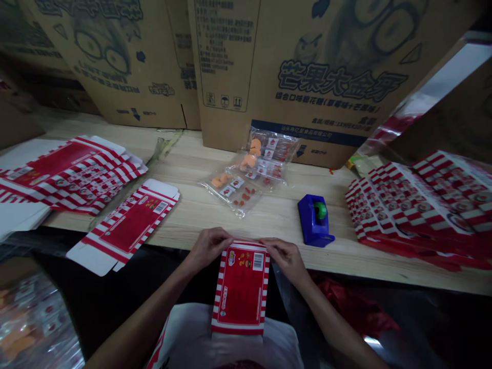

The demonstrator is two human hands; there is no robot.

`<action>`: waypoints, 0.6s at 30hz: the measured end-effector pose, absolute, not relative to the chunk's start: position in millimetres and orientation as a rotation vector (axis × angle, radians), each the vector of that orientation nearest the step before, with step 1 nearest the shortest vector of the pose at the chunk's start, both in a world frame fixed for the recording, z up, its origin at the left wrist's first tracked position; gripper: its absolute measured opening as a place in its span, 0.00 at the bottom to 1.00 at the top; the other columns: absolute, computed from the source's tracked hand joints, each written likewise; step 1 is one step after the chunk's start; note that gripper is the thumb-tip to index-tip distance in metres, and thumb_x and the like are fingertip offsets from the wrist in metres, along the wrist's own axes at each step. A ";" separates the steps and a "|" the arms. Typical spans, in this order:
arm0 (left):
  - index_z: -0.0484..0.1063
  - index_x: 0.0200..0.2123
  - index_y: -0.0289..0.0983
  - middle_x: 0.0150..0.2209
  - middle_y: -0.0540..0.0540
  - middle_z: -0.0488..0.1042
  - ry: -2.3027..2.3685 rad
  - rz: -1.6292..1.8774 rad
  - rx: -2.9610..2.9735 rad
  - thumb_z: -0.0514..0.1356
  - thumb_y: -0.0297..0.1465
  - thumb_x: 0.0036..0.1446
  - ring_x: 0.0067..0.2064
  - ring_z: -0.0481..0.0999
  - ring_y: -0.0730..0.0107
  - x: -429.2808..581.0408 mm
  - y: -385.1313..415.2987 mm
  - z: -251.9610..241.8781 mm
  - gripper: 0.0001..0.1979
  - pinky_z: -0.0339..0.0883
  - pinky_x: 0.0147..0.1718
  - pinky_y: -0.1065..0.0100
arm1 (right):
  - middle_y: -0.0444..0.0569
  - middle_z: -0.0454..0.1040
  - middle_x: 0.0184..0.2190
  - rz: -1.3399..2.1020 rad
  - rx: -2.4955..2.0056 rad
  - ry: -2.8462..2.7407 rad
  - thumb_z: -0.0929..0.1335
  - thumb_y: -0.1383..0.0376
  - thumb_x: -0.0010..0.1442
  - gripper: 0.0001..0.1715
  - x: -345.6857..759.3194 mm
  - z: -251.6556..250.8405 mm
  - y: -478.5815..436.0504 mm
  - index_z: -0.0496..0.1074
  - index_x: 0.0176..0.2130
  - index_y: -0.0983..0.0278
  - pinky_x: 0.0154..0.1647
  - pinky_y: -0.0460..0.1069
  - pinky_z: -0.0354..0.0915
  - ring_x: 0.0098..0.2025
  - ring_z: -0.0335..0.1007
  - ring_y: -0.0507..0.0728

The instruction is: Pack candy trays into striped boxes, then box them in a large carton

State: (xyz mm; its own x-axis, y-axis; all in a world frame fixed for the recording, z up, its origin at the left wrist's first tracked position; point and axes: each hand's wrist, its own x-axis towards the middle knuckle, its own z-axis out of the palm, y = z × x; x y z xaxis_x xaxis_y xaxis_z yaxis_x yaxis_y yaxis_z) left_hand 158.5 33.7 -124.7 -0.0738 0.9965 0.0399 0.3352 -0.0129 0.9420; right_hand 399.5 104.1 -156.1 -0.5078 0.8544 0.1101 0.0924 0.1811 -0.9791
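Head view: left of the blue tape dispenser [310, 223], the striped box [241, 289] extends lengthwise from the grip toward the white shirt [188, 325]; left hand [208, 249] and right hand [286, 259] (nearer the dispenser) apparently pinch its far corners.

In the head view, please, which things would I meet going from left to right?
Left pile of cartons, single carton, left hand, held carton, right hand, blue tape dispenser, right pile of cartons.

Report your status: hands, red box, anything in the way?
Left hand, right hand: pinching far end of red box. Barcode showing. Blue tape dispenser: apart, seemingly not blocking.
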 end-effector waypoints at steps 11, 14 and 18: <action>0.77 0.27 0.34 0.21 0.49 0.73 1.516 1.010 1.491 0.61 0.32 0.50 0.23 0.69 0.72 158.2 51.7 -102.8 0.08 0.60 0.23 0.73 | 0.43 0.78 0.25 1.797 -1.041 -1.522 0.76 0.65 0.43 0.16 394.2 -118.8 128.8 0.76 0.35 0.63 0.30 0.48 0.67 0.27 0.73 0.54; 0.74 0.24 0.33 0.21 0.49 0.72 1.444 1.029 1.406 0.62 0.32 0.47 0.24 0.68 0.73 159.2 57.0 -102.6 0.07 0.60 0.23 0.74 | 0.42 0.76 0.22 1.800 -1.053 -1.513 0.76 0.67 0.41 0.09 392.4 -117.6 130.8 0.75 0.27 0.64 0.27 0.46 0.64 0.24 0.70 0.52; 0.72 0.23 0.33 0.22 0.49 0.72 1.386 1.061 1.322 0.62 0.32 0.49 0.26 0.70 0.73 162.2 51.2 -106.8 0.09 0.63 0.26 0.73 | 0.43 0.76 0.23 1.728 -1.055 -1.500 0.75 0.65 0.44 0.06 394.8 -125.0 122.6 0.75 0.25 0.64 0.29 0.46 0.64 0.26 0.70 0.53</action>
